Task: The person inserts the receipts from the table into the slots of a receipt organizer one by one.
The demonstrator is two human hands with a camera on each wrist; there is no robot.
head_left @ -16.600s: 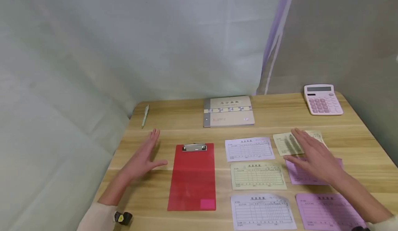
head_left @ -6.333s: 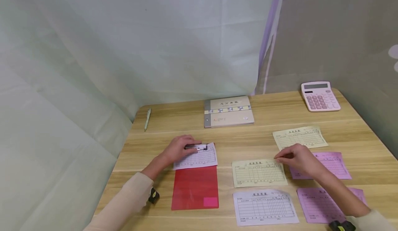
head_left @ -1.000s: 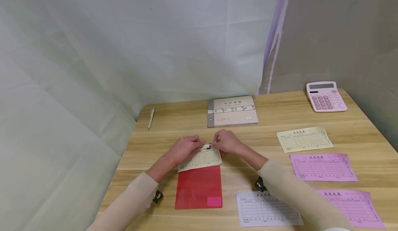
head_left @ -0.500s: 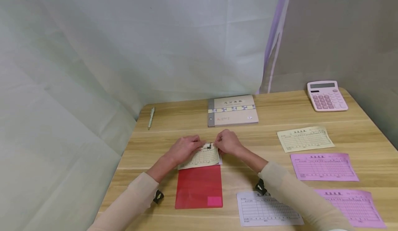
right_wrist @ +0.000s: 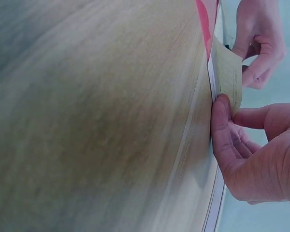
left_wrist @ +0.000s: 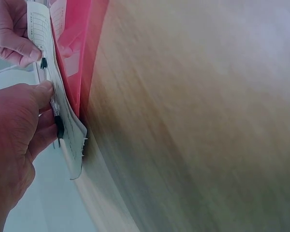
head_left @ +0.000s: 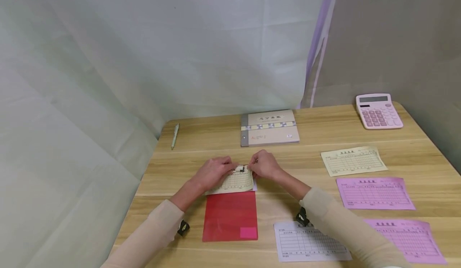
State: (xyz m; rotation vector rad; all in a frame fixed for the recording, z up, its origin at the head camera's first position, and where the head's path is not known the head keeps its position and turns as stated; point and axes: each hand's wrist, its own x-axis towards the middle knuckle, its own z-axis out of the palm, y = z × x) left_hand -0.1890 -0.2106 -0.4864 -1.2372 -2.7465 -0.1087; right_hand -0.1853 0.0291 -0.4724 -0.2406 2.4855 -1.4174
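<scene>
A red clipboard [head_left: 230, 216] lies on the table in front of me. My left hand [head_left: 211, 173] grips its metal clip [head_left: 238, 171], thumb on the near side and fingers behind in the left wrist view. With thumb and forefinger, my right hand [head_left: 264, 165] pinches the upper right corner of a yellow receipt slip [head_left: 239, 182] at the clip. In the right wrist view this yellow slip [right_wrist: 229, 77] bends upward between the two hands. A white slip [head_left: 255, 185] lies beneath it, mostly covered, its right edge peeking out.
To the right lie another yellow slip [head_left: 354, 162], two pink slips [head_left: 374, 194] and a white slip [head_left: 306, 246], partly under my right sleeve. An account book [head_left: 270, 127], a pen [head_left: 175, 136] and a calculator [head_left: 379, 111] lie along the back edge.
Since the oldest frame, a white slip and then a yellow slip have moved from the table onto the clipboard. In the last second, the yellow slip's lower edge has shifted slightly upward; both hands stay put.
</scene>
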